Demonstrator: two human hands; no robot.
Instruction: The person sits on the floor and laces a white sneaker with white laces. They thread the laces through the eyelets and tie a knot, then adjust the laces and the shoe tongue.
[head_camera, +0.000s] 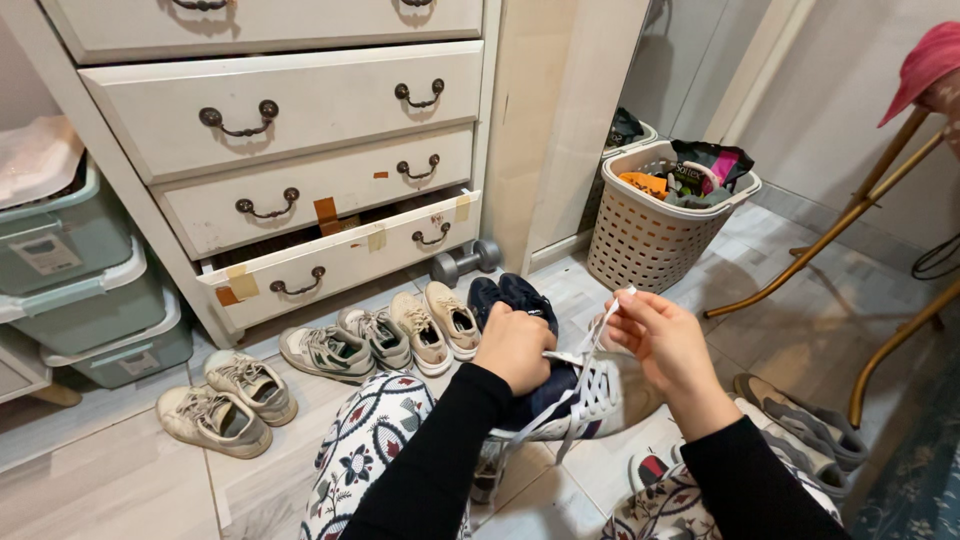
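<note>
**Lacing the white sneaker on my lap**

The sneaker (600, 400) I am working on is white, with a dark navy lining or tongue showing under my left hand (515, 345). It rests across my knees, low in the view at about 6 o'clock. My left hand is curled closed on its collar, fingers wrapped round the dark part. My right hand (665, 340) is raised just to the right, thumb and forefinger pinched narrow on the end of a white lace (600, 335) — the lace runs taut from my fingertips down to the eyelets.

I sit on a pale tiled floor (770, 300). At 11 o'clock stands a white chest of drawers (300, 110) with dark metal handles, its lowest drawer pulled partly out and patched with tape. Shoes are lined up on the floor before it: two beige pairs, a white-and-green pair and a navy pair (510, 297). A small dumbbell (465, 262) lies by the chest's foot. At 1 o'clock a cream laundry basket (650, 235) holds clothes; at 9 o'clock teal storage boxes (80, 290) are stacked.

The sneaker's long axis lies roughly left to right — toe towards 3 o'clock, heel under my left hand, laced side up.
</note>
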